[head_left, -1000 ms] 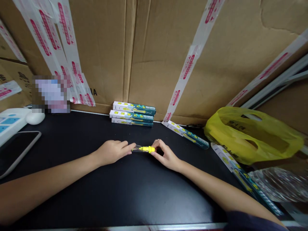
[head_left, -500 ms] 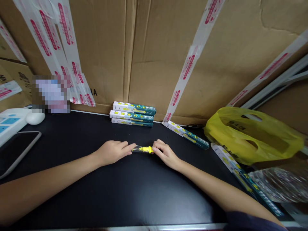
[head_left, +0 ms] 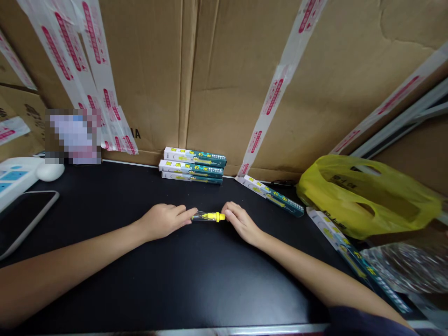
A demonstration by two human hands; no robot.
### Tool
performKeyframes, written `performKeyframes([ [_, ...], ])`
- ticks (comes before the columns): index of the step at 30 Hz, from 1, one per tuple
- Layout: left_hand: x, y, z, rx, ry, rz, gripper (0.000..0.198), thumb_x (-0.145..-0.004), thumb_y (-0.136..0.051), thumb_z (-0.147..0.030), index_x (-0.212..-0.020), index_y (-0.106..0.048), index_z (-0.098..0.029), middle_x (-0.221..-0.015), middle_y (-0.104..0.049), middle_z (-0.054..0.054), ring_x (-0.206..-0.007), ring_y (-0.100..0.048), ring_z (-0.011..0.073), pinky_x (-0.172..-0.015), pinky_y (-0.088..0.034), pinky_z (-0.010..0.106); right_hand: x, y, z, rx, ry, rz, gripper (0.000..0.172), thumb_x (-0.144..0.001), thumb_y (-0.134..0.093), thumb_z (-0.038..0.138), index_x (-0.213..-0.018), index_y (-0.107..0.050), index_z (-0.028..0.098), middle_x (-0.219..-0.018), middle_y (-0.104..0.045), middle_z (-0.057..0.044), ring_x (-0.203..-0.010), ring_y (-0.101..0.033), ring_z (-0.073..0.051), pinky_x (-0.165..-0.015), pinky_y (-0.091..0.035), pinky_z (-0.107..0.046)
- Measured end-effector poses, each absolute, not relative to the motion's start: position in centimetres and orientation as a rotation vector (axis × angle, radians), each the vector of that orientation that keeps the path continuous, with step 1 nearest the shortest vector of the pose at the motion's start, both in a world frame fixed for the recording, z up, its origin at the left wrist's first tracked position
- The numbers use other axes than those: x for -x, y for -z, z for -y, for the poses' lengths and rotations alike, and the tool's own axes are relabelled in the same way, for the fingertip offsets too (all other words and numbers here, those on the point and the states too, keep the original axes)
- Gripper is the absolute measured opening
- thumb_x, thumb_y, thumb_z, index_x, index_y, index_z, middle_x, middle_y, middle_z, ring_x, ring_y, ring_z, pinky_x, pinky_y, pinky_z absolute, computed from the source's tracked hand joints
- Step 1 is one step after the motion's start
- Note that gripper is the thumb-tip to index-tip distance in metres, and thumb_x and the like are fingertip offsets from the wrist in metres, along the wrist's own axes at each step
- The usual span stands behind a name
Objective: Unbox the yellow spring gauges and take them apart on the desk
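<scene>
A small clear tube with a yellow cap point(head_left: 209, 216) lies between my two hands on the black tabletop point(head_left: 175, 275). My left hand point(head_left: 164, 220) pinches its clear end with closed fingers. At the yellow cap end, my right hand point(head_left: 240, 222) grips with its fingers curled in. Behind the hands, three long white and teal boxes point(head_left: 193, 165) are stacked against the cardboard wall.
Another long box point(head_left: 271, 195) lies at an angle to the right, and more boxes point(head_left: 353, 254) run along the right edge. A yellow plastic bag point(head_left: 364, 196) and a clear wrapper point(head_left: 402, 268) sit at the right. A tablet point(head_left: 21, 219) and a white device point(head_left: 17, 175) are at the left.
My right hand's fingers have closed more tightly round the yellow cap. The left hand and the tube have stayed where they were.
</scene>
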State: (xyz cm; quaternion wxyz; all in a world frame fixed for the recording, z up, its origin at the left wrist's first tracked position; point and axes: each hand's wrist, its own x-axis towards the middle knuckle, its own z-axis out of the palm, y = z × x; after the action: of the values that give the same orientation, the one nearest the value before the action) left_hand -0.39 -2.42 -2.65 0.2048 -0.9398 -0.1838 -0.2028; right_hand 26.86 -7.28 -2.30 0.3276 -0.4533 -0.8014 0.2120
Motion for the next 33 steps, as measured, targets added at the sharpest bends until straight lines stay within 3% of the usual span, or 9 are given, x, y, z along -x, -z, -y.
performKeyframes([
  [3,0.37,2.68,2.38,2.618,0.574,0.507,0.031,-0.098,-0.036,-0.033,-0.119,-0.053,-0.018,-0.076,-0.062,-0.001,-0.059,-0.060,0.0104,-0.050,-0.038,0.021,-26.90,2.44,7.17,1.182,-0.529,2.198,0.037,-0.098,-0.032,0.037,-0.071,-0.049,0.020,-0.069,-0.051,-0.001,-0.071,-0.046,-0.017,-0.073,-0.035,-0.033],
  [9,0.40,2.71,2.36,2.634,0.587,0.539,0.031,-0.098,-0.036,-0.033,-0.120,-0.052,-0.018,-0.077,-0.062,-0.002,-0.061,-0.062,0.0111,-0.051,-0.039,0.022,-26.86,2.88,7.75,1.061,-0.691,2.060,0.012,-0.092,-0.048,0.033,-0.093,-0.045,0.021,-0.085,-0.050,-0.002,-0.072,-0.047,-0.014,-0.068,-0.041,-0.029],
  [14,0.35,2.57,2.38,2.636,0.578,0.532,0.031,-0.099,-0.034,-0.033,-0.119,-0.052,-0.019,-0.076,-0.062,-0.001,-0.061,-0.061,0.0109,-0.051,-0.039,0.022,-26.80,2.55,7.80,1.136,-0.660,2.055,0.018,-0.094,-0.043,0.039,-0.100,-0.043,0.021,-0.087,-0.050,-0.003,-0.076,-0.047,-0.016,-0.072,-0.041,-0.031],
  [19,0.35,2.57,2.37,2.630,0.579,0.528,0.031,-0.099,-0.034,-0.034,-0.119,-0.052,-0.019,-0.077,-0.063,-0.002,-0.061,-0.062,0.0110,-0.051,-0.039,0.022,-26.67,2.15,7.35,1.221,-0.502,2.211,0.036,-0.099,-0.026,0.037,-0.074,-0.046,0.020,-0.073,-0.051,-0.001,-0.072,-0.047,-0.016,-0.073,-0.033,-0.034],
  [22,0.34,2.61,2.38,2.631,0.577,0.535,0.031,-0.098,-0.035,-0.033,-0.119,-0.052,-0.019,-0.077,-0.063,-0.001,-0.061,-0.062,0.0111,-0.051,-0.039,0.022,-26.69,2.21,7.42,1.197,-0.502,2.214,0.032,-0.098,-0.030,0.035,-0.076,-0.047,0.020,-0.074,-0.052,-0.001,-0.072,-0.047,-0.016,-0.073,-0.034,-0.033],
  [26,0.31,2.61,2.39,2.639,0.578,0.542,0.030,-0.098,-0.038,-0.033,-0.119,-0.053,-0.019,-0.076,-0.062,-0.001,-0.061,-0.061,0.0106,-0.052,-0.038,0.021,-26.88,2.46,7.83,1.147,-0.602,2.120,0.013,-0.092,-0.046,0.035,-0.093,-0.044,0.022,-0.086,-0.050,-0.002,-0.075,-0.047,-0.016,-0.072,-0.039,-0.031],
  [29,0.33,2.57,2.40,2.640,0.580,0.533,0.030,-0.098,-0.037,-0.033,-0.119,-0.053,-0.019,-0.076,-0.062,-0.001,-0.061,-0.061,0.0105,-0.052,-0.038,0.021,-26.94,2.45,7.94,1.116,-0.653,2.069,0.023,-0.089,-0.049,0.037,-0.104,-0.041,0.022,-0.091,-0.049,-0.004,-0.078,-0.047,-0.017,-0.072,-0.041,-0.031],
  [31,0.34,2.53,2.40,2.638,0.581,0.529,0.031,-0.098,-0.036,-0.033,-0.119,-0.053,-0.018,-0.076,-0.062,-0.001,-0.061,-0.061,0.0106,-0.052,-0.039,0.021,-26.89,2.32,7.82,1.141,-0.617,2.084,0.018,-0.093,-0.043,0.039,-0.099,-0.044,0.022,-0.088,-0.051,-0.003,-0.077,-0.047,-0.017,-0.073,-0.039,-0.032],
  [33,0.33,2.49,2.41,2.636,0.585,0.525,0.031,-0.098,-0.035,-0.033,-0.119,-0.053,-0.019,-0.077,-0.063,-0.001,-0.061,-0.061,0.0107,-0.052,-0.039,0.021,-26.79,2.16,7.63,1.168,-0.554,2.138,0.026,-0.097,-0.032,0.039,-0.086,-0.047,0.021,-0.081,-0.052,-0.002,-0.075,-0.047,-0.017,-0.073,-0.035,-0.033],
])
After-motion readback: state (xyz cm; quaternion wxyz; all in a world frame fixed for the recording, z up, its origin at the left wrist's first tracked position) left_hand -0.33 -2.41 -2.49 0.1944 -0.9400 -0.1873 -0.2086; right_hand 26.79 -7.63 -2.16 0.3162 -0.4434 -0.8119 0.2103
